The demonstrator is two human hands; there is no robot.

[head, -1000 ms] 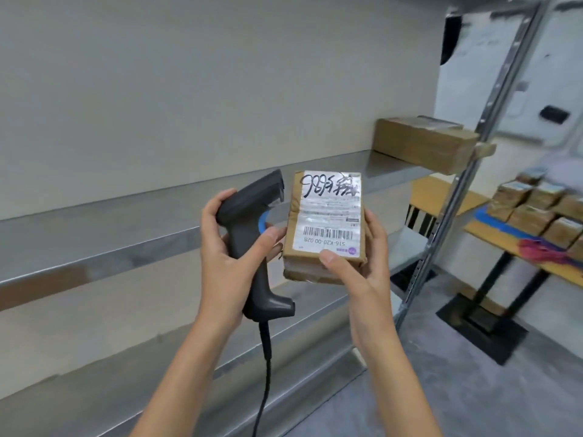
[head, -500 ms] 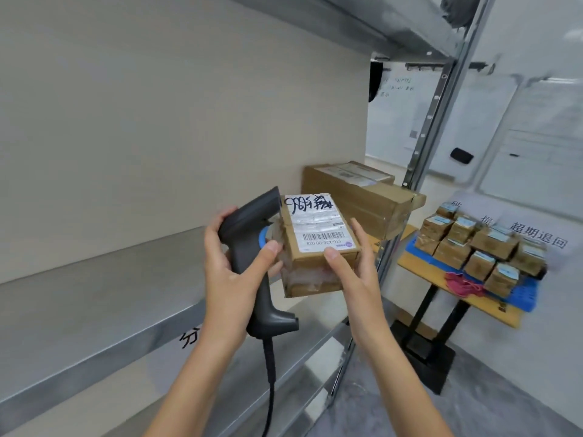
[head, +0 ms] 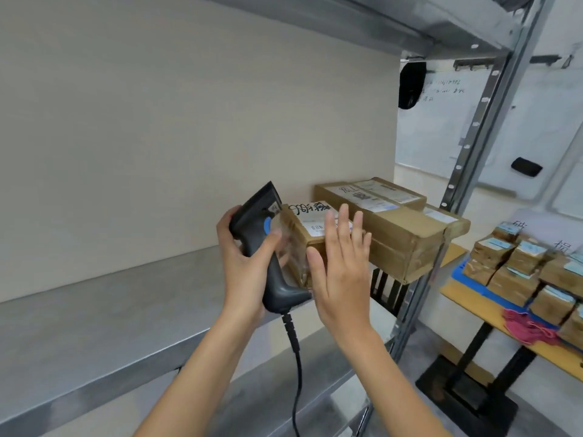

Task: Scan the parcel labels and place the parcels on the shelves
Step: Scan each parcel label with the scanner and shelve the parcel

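I'm at the shelving now, and this is the placing step. My left hand [head: 249, 263] grips the scanner [head: 265, 247] by its handle, fingers wrapped round it, thumb across the front, the cable [head: 295, 357] hanging down below. The small parcel [head: 307, 238] sits right beside the scanner's head, on or just above the steel shelf [head: 126, 298] — I can't tell whether its base is fully down. Its label [head: 310, 212] faces up, black marker scrawl on top, barcode partly covered by my fingers.

My right hand [head: 342, 263] is flat and spread, fingers straight, palm against the near end of the parcel — pressing, not gripping. Just to the right, the big cardboard box [head: 394, 234] already lies on the same shelf, with its corner hanging past the upright post [head: 473, 146].

Looks to me like the scan is done and I'm seating this one. Next move, I reckon: a gentle push with the flat palm to slide the parcel in beside the big box, label kept up and readable, scanner held clear so it doesn't nudge anything. Then it's over to the worktop [head: 467, 294] on the right, where more small parcels [head: 520, 266] wait.
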